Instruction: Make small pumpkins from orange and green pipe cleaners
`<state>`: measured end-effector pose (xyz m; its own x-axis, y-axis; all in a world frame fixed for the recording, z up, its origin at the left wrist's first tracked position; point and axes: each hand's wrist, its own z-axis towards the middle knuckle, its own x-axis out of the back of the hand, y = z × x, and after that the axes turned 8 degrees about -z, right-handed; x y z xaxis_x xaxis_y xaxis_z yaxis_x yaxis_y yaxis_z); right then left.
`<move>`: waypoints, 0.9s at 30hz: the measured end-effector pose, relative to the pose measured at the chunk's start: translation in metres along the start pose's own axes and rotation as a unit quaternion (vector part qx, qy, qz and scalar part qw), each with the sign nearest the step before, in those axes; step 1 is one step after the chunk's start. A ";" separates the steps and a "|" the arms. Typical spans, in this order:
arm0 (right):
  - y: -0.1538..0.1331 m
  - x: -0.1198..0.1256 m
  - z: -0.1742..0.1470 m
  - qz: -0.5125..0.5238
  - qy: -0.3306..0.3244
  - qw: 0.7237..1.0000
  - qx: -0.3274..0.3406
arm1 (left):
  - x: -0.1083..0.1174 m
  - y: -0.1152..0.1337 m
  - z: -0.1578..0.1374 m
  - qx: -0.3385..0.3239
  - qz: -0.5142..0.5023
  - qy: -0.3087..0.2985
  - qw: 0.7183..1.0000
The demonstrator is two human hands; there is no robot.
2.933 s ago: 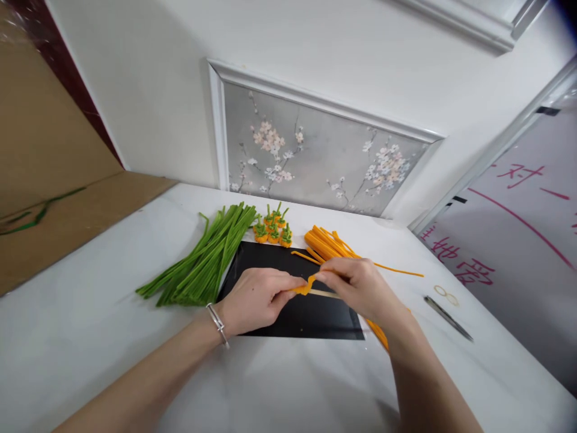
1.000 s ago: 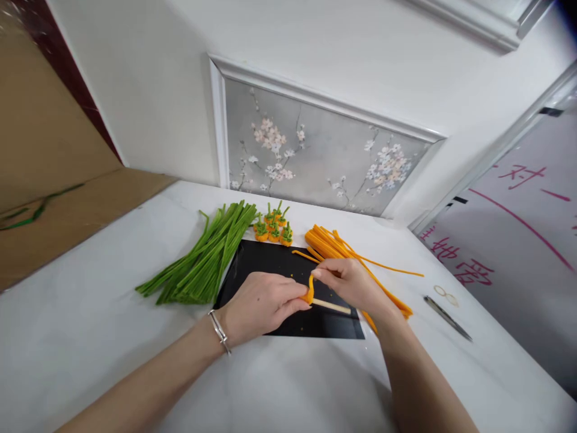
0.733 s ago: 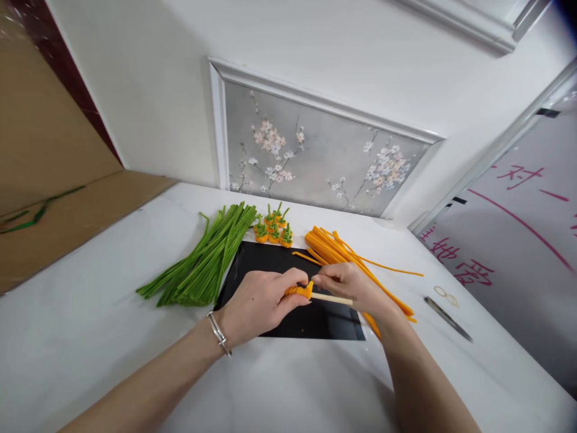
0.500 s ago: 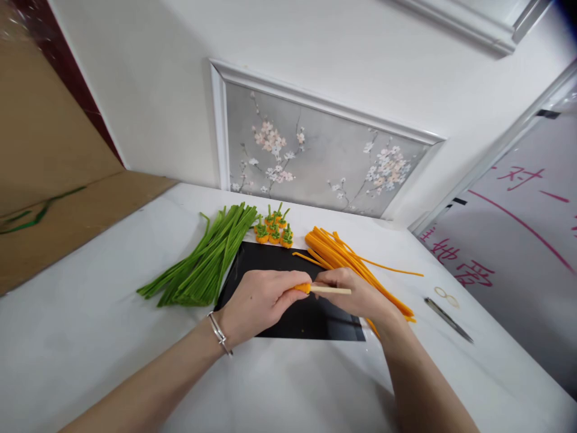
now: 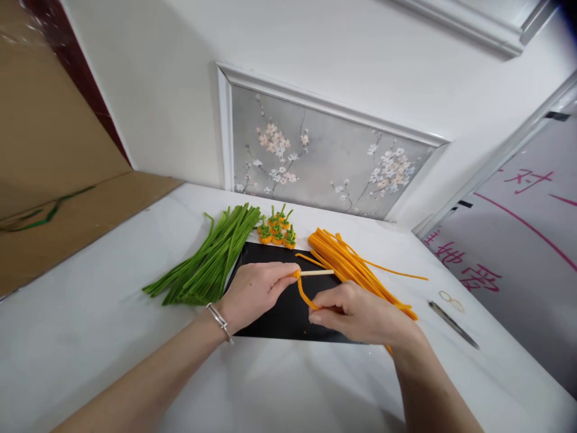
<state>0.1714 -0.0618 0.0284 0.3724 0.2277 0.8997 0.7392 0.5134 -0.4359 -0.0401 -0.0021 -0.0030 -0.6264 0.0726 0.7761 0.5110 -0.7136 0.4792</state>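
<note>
Head view: your left hand (image 5: 255, 290) is clamped on a slim, pale wooden stick (image 5: 318, 273) and a fuzzy orange strip (image 5: 303, 294); your right hand (image 5: 356, 310) pinches the strip lower down, above a flat black rectangular mat (image 5: 279, 323). Magenta handwriting (image 5: 528, 178) on the glossy whitish board (image 5: 536, 240) at right includes 对 and 爱.

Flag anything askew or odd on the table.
Minor only: one orange stem splays right, away from its bundle, where most lie bunched; one green stem bends off its pile at the far end; a tiny speck dots the mat.
</note>
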 end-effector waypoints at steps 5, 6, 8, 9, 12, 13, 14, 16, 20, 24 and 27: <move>-0.003 0.004 -0.001 -0.020 0.064 0.997 0.031 | -0.001 0.001 0.001 0.010 0.032 -0.029 0.999; -0.002 0.005 -0.001 -0.019 0.079 0.996 0.030 | -0.002 0.002 0.001 0.009 0.040 -0.037 0.998; -0.002 0.005 0.001 -0.015 0.116 0.993 0.020 | -0.003 0.002 0.000 -0.003 0.057 -0.055 0.997; -0.001 0.004 0.001 -0.011 0.134 0.991 0.015 | -0.004 0.001 0.000 -0.012 0.063 -0.064 0.996; 0.002 0.004 0.005 0.000 0.181 0.983 -0.005 | -0.007 0.000 -0.001 -0.040 0.066 -0.088 0.993; 0.005 0.004 0.006 0.003 0.196 0.981 -0.015 | -0.008 0.000 -0.001 -0.049 0.065 -0.092 0.992; 0.008 0.004 0.007 0.005 0.211 0.977 -0.027 | -0.008 0.000 -0.002 -0.058 0.065 -0.092 0.992; 0.016 0.003 0.010 0.009 0.236 0.970 -0.055 | -0.008 0.003 -0.002 -0.080 0.072 -0.086 0.990; 0.034 0.001 0.014 0.030 0.243 0.964 -0.099 | -0.007 0.012 -0.001 -0.104 0.081 -0.075 0.988; 0.046 -0.004 0.018 0.034 0.213 0.969 -0.121 | -0.006 0.016 -0.001 -0.107 0.069 -0.055 0.990; 0.048 -0.006 0.017 0.032 0.182 0.977 -0.106 | -0.006 0.015 -0.002 -0.100 0.055 -0.035 0.993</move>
<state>0.1949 -0.0241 0.0021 0.5681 -0.0744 0.8196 0.7931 0.3153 -0.5212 -0.0301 -0.0142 -0.0009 -0.5264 0.0300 0.8497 0.4434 -0.8430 0.3044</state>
